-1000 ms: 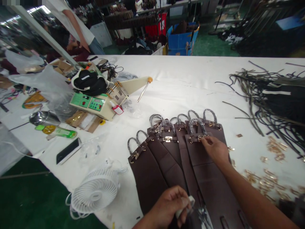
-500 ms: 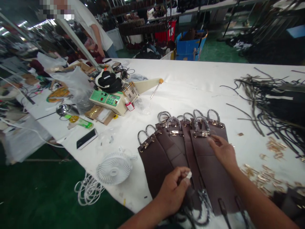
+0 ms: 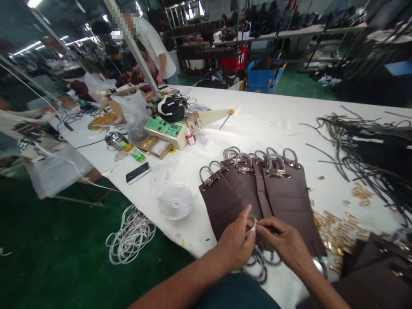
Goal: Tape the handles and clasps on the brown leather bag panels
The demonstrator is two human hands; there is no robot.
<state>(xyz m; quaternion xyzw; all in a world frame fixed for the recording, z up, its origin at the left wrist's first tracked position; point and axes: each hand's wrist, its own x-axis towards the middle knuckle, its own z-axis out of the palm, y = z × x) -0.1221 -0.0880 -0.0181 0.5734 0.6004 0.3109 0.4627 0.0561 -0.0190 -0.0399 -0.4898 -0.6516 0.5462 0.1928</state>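
Note:
Several dark brown leather bag panels (image 3: 286, 193) lie fanned out and overlapping on the white table. They have looped handles (image 3: 273, 159) wrapped in clear film and gold metal fittings (image 3: 246, 170) near their top edges. Above the lower part of the panels, my left hand (image 3: 236, 240) is closed round a small pale ring-shaped band (image 3: 252, 225), too small to name surely. Fingertips of my right hand (image 3: 283, 240) pinch the near side of the same band. More film-wrapped handles (image 3: 257, 266) hang loose just below my hands.
Loose gold fittings (image 3: 341, 231) are scattered at right, beside more brown panels (image 3: 380, 266). Dark straps (image 3: 341, 146) lie tangled behind them. To the left are a white fan (image 3: 175, 201), a phone (image 3: 138, 173) and a green-panelled machine (image 3: 170, 131). A person (image 3: 157, 47) stands beyond.
My right hand has left the fittings of the rightmost panel and come down to my left hand, where it now pinches the pale band. The camera view has shifted left.

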